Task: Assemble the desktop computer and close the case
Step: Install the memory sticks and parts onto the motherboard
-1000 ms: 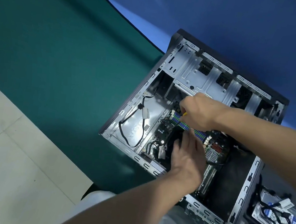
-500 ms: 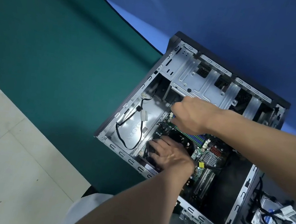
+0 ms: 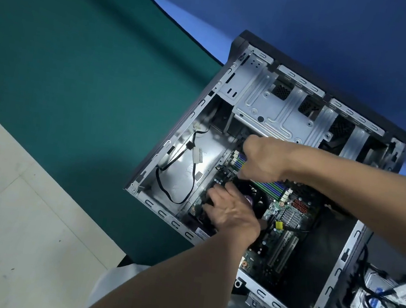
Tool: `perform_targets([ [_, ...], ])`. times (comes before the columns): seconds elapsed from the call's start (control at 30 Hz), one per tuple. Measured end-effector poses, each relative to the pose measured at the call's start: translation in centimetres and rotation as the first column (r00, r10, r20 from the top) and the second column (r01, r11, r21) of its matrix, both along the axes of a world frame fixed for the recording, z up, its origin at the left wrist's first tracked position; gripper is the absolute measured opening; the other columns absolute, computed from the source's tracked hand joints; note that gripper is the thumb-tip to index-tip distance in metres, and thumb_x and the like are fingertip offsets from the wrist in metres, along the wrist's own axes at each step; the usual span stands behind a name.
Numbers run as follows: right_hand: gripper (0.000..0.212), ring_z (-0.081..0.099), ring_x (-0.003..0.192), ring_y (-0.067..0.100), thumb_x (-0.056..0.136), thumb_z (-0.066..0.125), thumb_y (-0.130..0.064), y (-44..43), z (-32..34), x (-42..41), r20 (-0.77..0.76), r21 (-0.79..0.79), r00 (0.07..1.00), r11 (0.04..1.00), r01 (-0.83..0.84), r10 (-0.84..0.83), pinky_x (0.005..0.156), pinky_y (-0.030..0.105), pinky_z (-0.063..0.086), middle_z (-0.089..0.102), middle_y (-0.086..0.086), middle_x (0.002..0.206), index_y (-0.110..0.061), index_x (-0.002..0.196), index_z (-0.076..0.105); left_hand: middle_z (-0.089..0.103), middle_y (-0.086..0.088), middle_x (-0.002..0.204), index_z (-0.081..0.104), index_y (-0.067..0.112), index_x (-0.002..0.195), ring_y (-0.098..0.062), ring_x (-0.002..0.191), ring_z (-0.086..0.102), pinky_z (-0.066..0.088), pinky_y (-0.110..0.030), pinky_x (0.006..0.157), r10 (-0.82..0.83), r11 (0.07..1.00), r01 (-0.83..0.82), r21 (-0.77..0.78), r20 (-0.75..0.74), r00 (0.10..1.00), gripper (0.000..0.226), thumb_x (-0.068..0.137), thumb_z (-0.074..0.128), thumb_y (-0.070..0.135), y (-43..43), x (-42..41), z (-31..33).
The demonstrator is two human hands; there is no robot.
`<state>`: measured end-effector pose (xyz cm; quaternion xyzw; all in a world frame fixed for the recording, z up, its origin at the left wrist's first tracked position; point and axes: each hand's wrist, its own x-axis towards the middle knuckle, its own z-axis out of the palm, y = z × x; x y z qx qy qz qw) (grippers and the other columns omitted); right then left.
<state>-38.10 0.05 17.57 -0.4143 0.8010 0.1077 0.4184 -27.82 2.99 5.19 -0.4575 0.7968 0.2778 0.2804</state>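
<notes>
Lying on its side with the side panel off, the black-and-silver metal desktop case [image 3: 267, 110] sits at the far edge of a dark green mat [image 3: 78, 72], in front of a blue backdrop [image 3: 316, 26]. Inside it a green motherboard [image 3: 261, 254] lies flat on the case floor, with a round black cooler fan [image 3: 255, 199], a row of blue and green memory slots [image 3: 273, 187], a small silver finned heat sink [image 3: 291, 217] and a little yellow connector [image 3: 278, 225]. The left hand [image 3: 230, 214] reaches in from below, fingers spread and uncurled, their tips pressing on the board just beside the fan. The right hand [image 3: 263, 159] comes in from the right above the memory slots, its fingers curled under (what they grasp, if anything, is hidden, so I cannot tell). A black cable with a white plug [image 3: 197, 156] loops over the bare metal floor in the case's left bay. Outside the case, just to its right, a silver hard drive [image 3: 376, 282] lies flat under tangled black leads; its blue-and-white label is too blurred to read. A small sticker on the near case rail is likewise illegible. Pale floor tiles [image 3: 9, 206] border the mat.
</notes>
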Motion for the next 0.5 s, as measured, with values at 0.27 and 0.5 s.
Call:
perform_targets([
  [0.27, 0.033, 0.040, 0.054, 0.022, 0.089, 0.049, -0.019, 0.2, -0.1, 1.5, -0.233, -0.135, 0.942, 0.951, -0.279, 0.243, 0.046, 0.025, 0.028, 0.032, 0.002, 0.061, -0.014, 0.063, 0.030, 0.025, -0.016, 0.129, 0.023, 0.005, 0.131, -0.030, 0.112, 0.029, 0.037, -0.041, 0.085, -0.189, 0.978, 0.200, -0.061, 0.155, 0.970, 0.101, 0.073, 0.057, 0.080, 0.1, -0.4, -1.0],
  [0.5, 0.031, 0.050, 0.079, 0.020, 0.095, 0.043, -0.007, -2.3, 1.5, 2.3, -0.050, 0.096, 0.990, 0.987, -0.128, 0.133, 0.059, 0.021, 0.039, 0.045, 0.004, 0.086, 0.001, 0.125, 0.046, 0.024, -0.013, 0.111, 0.026, 0.007, 0.118, -0.028, 0.093, 0.025, 0.030, -0.040, 0.070, -0.225, 0.962, 0.253, -0.106, 0.218, 0.950, 0.100, 0.065, 0.057, 0.086, 0.1, -0.8, -0.7],
])
